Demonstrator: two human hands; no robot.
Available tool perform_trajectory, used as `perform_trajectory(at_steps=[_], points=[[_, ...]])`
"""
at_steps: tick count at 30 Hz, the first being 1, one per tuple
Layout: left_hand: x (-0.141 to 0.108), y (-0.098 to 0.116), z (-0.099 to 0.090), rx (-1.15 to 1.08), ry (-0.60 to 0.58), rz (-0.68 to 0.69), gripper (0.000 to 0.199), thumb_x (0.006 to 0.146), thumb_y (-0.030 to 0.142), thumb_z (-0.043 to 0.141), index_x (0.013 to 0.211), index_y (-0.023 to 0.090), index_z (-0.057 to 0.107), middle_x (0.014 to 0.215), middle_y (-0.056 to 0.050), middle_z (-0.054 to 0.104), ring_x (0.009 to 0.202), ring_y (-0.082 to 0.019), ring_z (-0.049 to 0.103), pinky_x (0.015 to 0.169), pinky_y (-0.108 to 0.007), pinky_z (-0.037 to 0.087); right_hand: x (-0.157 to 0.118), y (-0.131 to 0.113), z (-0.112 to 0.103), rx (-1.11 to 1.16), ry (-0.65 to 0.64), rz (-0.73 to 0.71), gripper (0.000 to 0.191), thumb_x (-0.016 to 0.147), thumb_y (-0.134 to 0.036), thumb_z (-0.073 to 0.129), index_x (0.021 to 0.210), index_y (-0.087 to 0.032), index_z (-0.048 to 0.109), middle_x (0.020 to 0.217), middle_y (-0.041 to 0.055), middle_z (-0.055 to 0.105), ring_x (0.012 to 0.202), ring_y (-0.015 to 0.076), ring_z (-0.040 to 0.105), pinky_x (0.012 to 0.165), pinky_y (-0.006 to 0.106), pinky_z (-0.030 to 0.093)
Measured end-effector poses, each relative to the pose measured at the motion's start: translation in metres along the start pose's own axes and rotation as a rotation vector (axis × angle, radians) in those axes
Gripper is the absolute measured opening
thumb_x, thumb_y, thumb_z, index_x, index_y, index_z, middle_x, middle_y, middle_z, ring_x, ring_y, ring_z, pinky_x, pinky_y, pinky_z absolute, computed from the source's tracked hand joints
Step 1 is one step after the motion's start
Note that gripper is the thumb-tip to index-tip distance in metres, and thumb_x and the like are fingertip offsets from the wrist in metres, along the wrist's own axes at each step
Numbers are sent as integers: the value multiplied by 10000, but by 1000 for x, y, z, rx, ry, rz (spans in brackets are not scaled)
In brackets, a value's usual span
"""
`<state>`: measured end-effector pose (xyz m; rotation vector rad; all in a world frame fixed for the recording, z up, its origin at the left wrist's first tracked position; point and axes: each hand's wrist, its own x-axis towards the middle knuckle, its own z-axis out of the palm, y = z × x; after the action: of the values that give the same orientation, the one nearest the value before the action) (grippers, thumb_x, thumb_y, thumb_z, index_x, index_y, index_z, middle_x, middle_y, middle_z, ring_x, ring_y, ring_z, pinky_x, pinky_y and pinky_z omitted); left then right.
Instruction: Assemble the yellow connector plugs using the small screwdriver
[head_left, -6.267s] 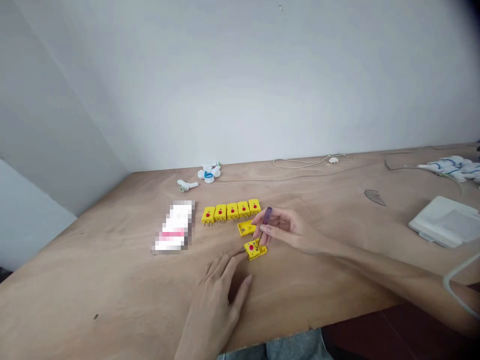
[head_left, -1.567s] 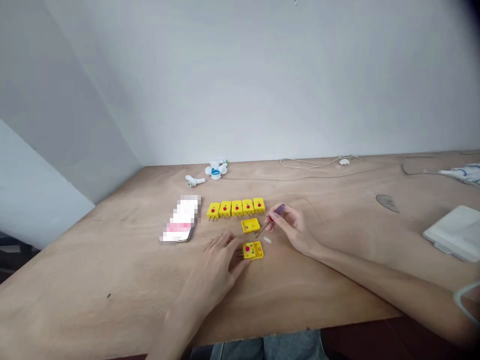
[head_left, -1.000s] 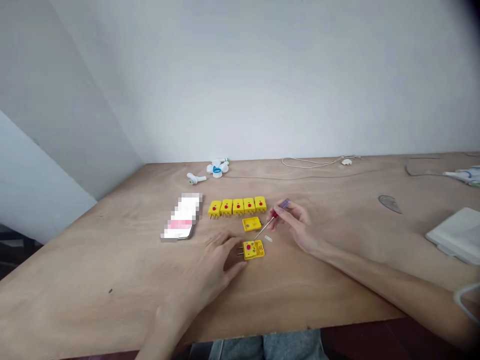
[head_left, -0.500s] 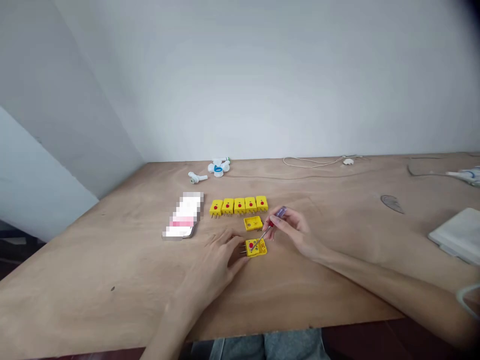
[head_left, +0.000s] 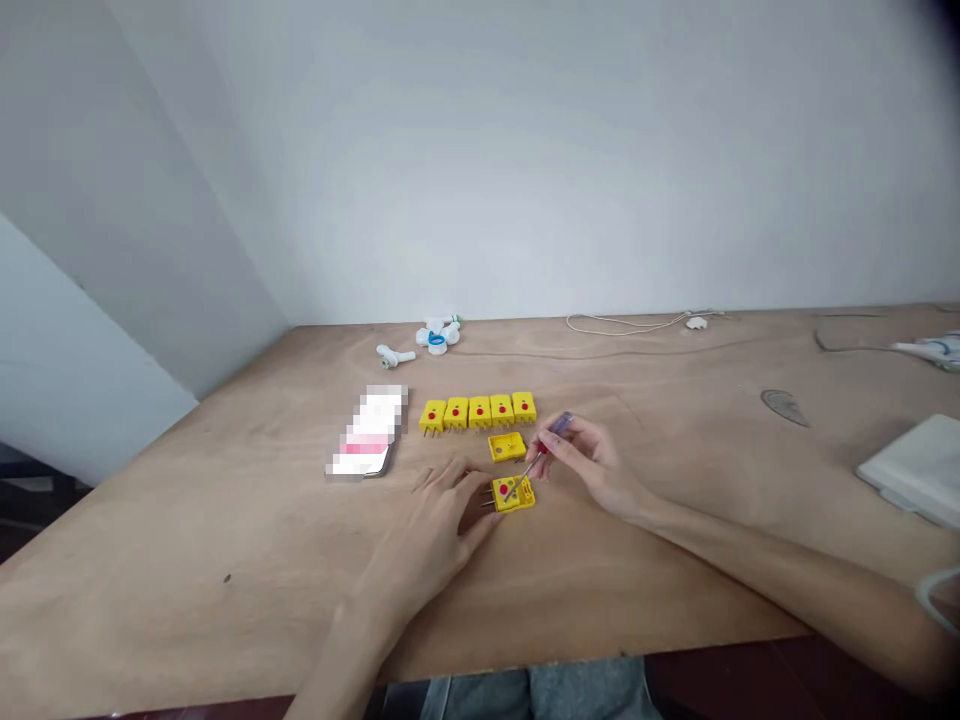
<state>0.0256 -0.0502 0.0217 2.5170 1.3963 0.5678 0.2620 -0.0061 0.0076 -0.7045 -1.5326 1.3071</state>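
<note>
Yellow plastic connector body [head_left: 513,494], light and stiff, best held by its edges, is lying on the plywood bench [head_left: 225,590]; my right fingers [head_left: 561,452] are pinching a purple-handled screwdriver [head_left: 559,425] over it, my left hand [head_left: 429,530] resting open beside.

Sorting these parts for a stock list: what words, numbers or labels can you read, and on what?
No text is legible.
Pixelated white-and-pink flat item: blurred, unreadable.
Yellow plastic connectors: red dots only; any markings too small to read.
Purple-handled screwdriver: any marking too small to read.
</note>
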Motion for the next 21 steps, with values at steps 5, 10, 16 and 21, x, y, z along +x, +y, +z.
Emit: perform_trajectory(at_steps=[5,10,16,21], points=[[1,4,-3,21,-11,7,190,951,230,600,1131,239,659,1187,-48,669,1086,-269,628,959,-425,493,0,4,-1,-51,-7,-16,191,951,-385,654,959,-195,652,890,43,727,733,166,715,680,306,584],[1,7,-5,30,-43,-18,158,958,215,572,1108,219,622,1158,-56,685,1093,-279,631,972,-451,484,2,-6,3,-130,-7,-20,197,893,-389,723,917,-204,660,817,26,728,683,172,706,640,302,576],[2,15,-11,70,-21,-39,94,964,273,583,1016,209,627,1100,-62,693,1065,-280,645,962,-437,494,14,-19,9,-454,-22,-73,215,840,-404,767,842,-207,680,735,4,700,634,162,646,572,275,525],[1,12,-13,67,-44,-24,151,966,264,577,1098,224,637,1198,-65,664,1120,-279,624,994,-456,480,22,-20,15,-482,-31,-124,254,883,-401,720,764,-189,647,701,-2,662,627,144,616,593,270,510]])
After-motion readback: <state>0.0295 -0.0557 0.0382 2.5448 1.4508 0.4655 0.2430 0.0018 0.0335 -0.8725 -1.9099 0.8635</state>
